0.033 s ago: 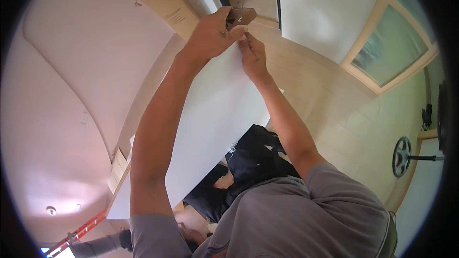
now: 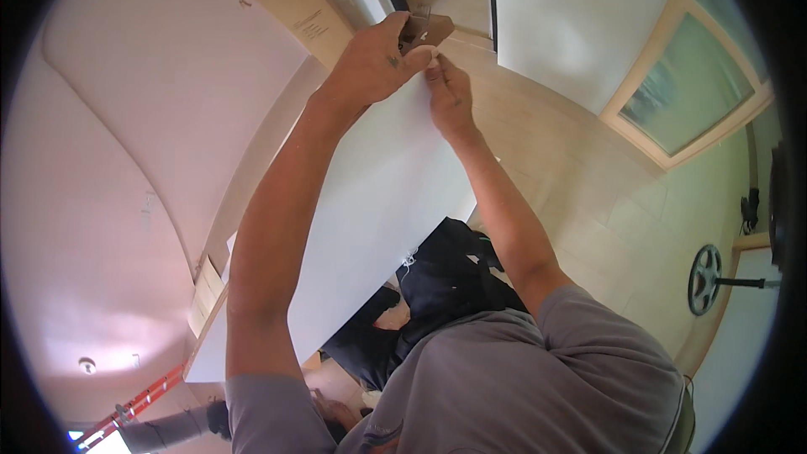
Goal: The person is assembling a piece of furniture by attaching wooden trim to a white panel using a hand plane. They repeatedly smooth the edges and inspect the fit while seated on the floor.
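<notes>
My left hand (image 2: 367, 60) is closed around a small brown block-like piece (image 2: 437, 29), held out over the far end of a long white panel (image 2: 378, 202). A thin clear or metal bit (image 2: 423, 11) rises from that piece; its kind is too small to tell. Close by, my right hand (image 2: 451, 101) has its thumb and fingers pinched together just below the left thumb. Something small and pale (image 2: 435, 55) shows at those fingertips, and I cannot make out what it is. The left fingers are mostly hidden behind the hand.
Cardboard (image 2: 290, 0) leans by the wall at upper left. A wood-framed glass panel (image 2: 689, 84) stands at right, above a black wheel (image 2: 704, 280). Part of another person (image 2: 334, 410) shows at the lower left, near a red ladder (image 2: 143, 399). Tiled floor (image 2: 580, 168) lies right of the panel.
My right hand has shifted very slightly to the right. The left hand keeps the same hold on the brown piece.
</notes>
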The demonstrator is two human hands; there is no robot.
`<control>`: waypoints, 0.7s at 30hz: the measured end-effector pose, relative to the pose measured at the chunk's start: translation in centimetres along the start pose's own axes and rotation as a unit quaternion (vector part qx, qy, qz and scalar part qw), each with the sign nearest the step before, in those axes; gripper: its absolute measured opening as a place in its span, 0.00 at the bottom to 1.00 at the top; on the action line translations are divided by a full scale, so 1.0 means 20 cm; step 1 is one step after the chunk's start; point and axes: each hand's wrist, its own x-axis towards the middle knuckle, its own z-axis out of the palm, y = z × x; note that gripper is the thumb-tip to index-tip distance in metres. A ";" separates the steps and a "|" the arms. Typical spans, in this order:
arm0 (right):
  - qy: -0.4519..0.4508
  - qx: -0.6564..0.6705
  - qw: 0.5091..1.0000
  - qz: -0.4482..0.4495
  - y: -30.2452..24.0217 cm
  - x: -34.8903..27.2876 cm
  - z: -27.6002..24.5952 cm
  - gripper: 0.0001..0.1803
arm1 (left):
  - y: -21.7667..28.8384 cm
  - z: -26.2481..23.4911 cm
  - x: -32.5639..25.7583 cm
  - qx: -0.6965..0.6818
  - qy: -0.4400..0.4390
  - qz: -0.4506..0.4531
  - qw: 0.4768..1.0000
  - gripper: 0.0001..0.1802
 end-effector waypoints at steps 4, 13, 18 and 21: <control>0.010 -0.003 1.000 -0.002 0.02 0.03 -0.01 0.25 | -0.03 -0.11 -0.21 0.040 -0.001 -0.004 0.999 0.31; -0.022 0.024 0.999 0.017 0.02 0.03 0.01 0.25 | -0.04 -0.42 -0.82 0.098 -0.021 -0.088 0.991 0.37; -0.012 0.058 0.997 0.039 0.09 0.03 -0.06 0.22 | -0.05 -0.57 -1.34 0.101 0.000 -0.157 0.983 0.40; -0.025 0.037 0.998 0.042 0.07 0.02 -0.08 0.24 | -0.05 -0.66 -1.68 0.125 0.052 -0.217 0.967 0.37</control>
